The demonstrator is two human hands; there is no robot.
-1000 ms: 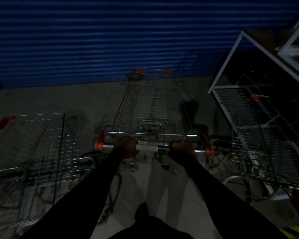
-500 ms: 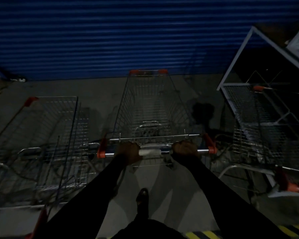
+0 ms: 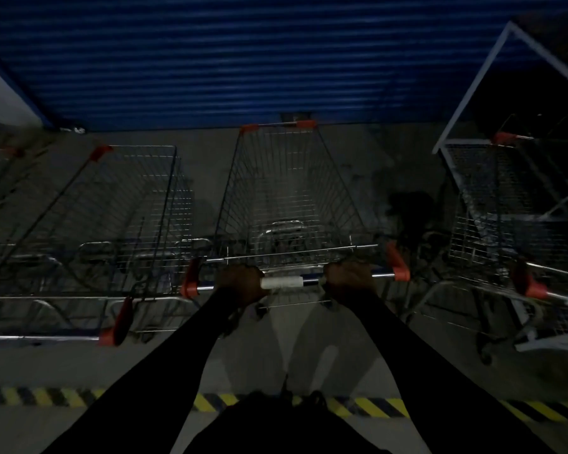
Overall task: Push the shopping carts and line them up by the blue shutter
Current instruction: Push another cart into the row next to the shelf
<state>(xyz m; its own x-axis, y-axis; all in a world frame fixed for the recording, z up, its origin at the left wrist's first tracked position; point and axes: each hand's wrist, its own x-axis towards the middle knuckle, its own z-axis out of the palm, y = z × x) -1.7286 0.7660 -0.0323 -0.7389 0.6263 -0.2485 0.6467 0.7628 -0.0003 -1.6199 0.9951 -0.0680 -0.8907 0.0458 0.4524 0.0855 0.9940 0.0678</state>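
Shutter (image 3: 243, 60) straight ahead; our cart (image 3: 292, 198) has its nose just short of it, between the left cart (image 3: 112, 217) and right cart (image 3: 505, 208). Left hand (image 3: 241, 283) and right hand (image 3: 348, 278) clamp the handle (image 3: 281, 282). We'd push evenly and keep it square.

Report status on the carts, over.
Left hand and right hand both gripping middle cart's handle. Cart nose near blue shutter. Parked carts either side, lane clear.

Wire cart (image 3: 292, 198) nose at blue shutter (image 3: 243, 60); cart (image 3: 118, 217) left.
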